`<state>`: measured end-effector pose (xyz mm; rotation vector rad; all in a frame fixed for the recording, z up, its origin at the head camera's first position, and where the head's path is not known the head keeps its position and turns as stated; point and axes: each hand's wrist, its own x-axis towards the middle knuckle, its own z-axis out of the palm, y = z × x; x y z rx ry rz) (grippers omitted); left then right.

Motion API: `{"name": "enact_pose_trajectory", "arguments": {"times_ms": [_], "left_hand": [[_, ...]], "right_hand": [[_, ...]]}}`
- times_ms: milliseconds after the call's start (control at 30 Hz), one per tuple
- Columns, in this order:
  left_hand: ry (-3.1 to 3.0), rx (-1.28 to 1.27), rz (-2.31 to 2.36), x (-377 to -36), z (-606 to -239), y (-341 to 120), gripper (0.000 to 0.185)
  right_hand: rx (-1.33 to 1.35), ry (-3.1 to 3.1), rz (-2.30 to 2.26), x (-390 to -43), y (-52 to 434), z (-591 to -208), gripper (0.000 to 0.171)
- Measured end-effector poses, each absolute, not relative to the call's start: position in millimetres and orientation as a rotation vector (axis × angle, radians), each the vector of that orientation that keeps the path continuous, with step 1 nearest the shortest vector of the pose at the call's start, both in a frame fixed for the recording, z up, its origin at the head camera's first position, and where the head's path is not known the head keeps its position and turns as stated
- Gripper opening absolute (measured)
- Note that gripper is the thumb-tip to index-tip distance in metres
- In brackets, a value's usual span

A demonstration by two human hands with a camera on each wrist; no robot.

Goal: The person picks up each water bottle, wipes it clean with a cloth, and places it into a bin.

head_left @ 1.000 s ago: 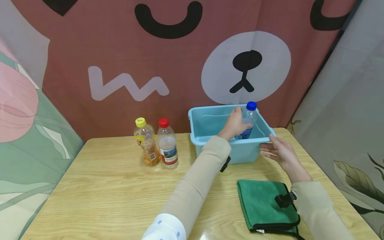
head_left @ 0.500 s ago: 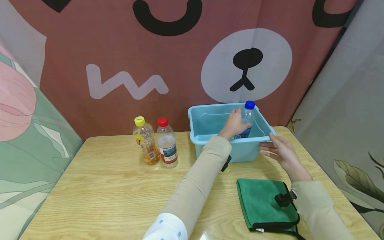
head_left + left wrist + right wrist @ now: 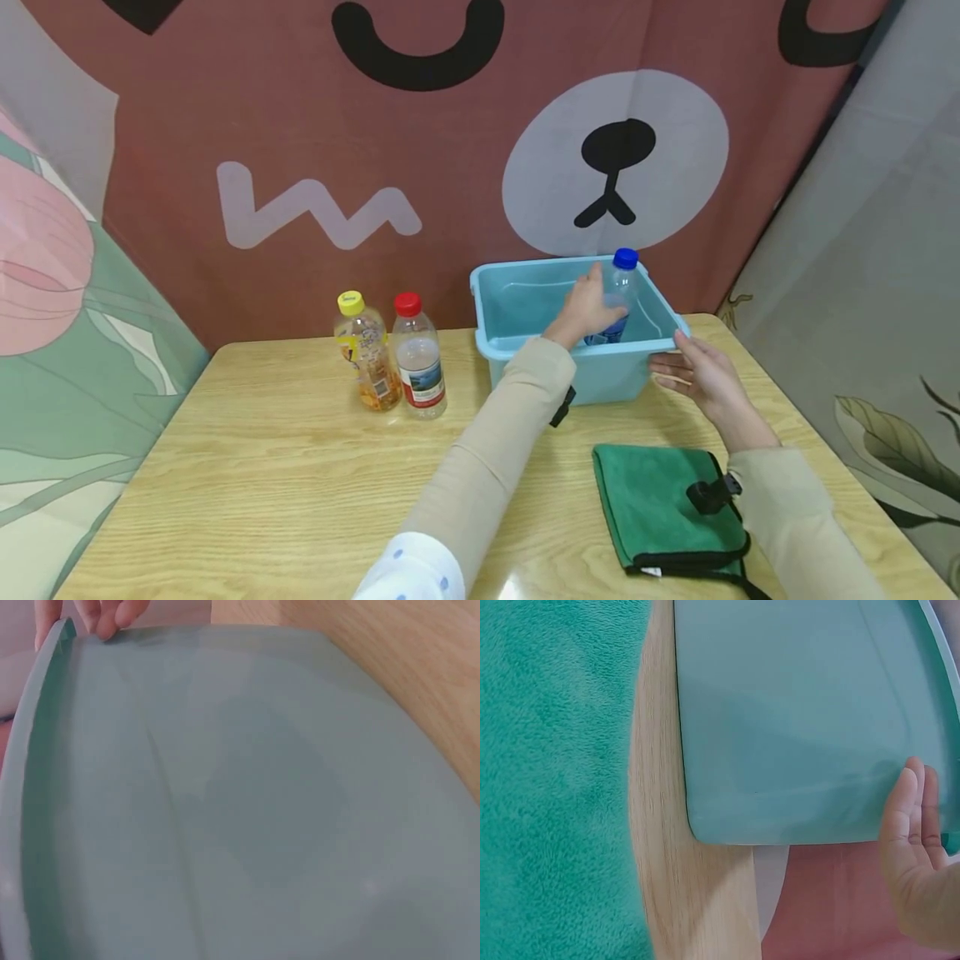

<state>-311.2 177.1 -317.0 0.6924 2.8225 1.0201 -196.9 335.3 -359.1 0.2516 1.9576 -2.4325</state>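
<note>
In the head view, my left hand (image 3: pixel 587 310) reaches over the front rim of a light blue plastic bin (image 3: pixel 570 379) and holds a clear water bottle (image 3: pixel 622 287) with a blue cap. The thumb crosses the front of the bottle and the index finger points up beside it; the other fingers are mostly hidden. The bottle stands slightly tilted inside the bin's right end. My right hand (image 3: pixel 701 375) holds the bin's front right corner, thumb at the rim and fingers (image 3: pixel 911 810) against the outer wall below. The left wrist view is filled by the bin's outer wall (image 3: pixel 262 787).
A bottle with a yellow cap (image 3: pixel 367 354) and one with a red cap (image 3: pixel 418 358) stand left of the bin. A folded green cloth (image 3: pixel 660 504) with black edging lies in front of it on the wooden table (image 3: pixel 285 500). A printed curtain (image 3: pixel 315 108) hangs behind.
The left index finger has straightened upward beside the bottle, which leans slightly further left. The right hand and bin keep their places; the head view has shifted a little.
</note>
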Motion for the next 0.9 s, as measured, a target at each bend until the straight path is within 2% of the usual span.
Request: {"name": "enact_pose_trajectory", "arguments": {"times_ms": [200, 733, 800, 900], "left_hand": [[2.805, 0.708, 1.064, -304.6, -310.5, 167.1, 0.081], [2.783, 0.902, 1.175, -287.4, -295.6, 134.6, 0.077], [2.784, 0.935, 1.184, -284.2, -295.3, 130.9, 0.076], [2.790, 0.960, 1.198, -277.9, -294.2, 126.0, 0.075]], "right_hand": [[0.248, 1.981, -2.428, -195.9, 332.5, -357.9, 0.076], [0.302, 2.038, -2.415, -184.8, 333.6, -354.9, 0.080], [0.312, 2.051, -2.411, -181.5, 333.6, -353.5, 0.080], [0.308, 2.069, -2.416, -175.5, 333.8, -351.1, 0.068]]}}
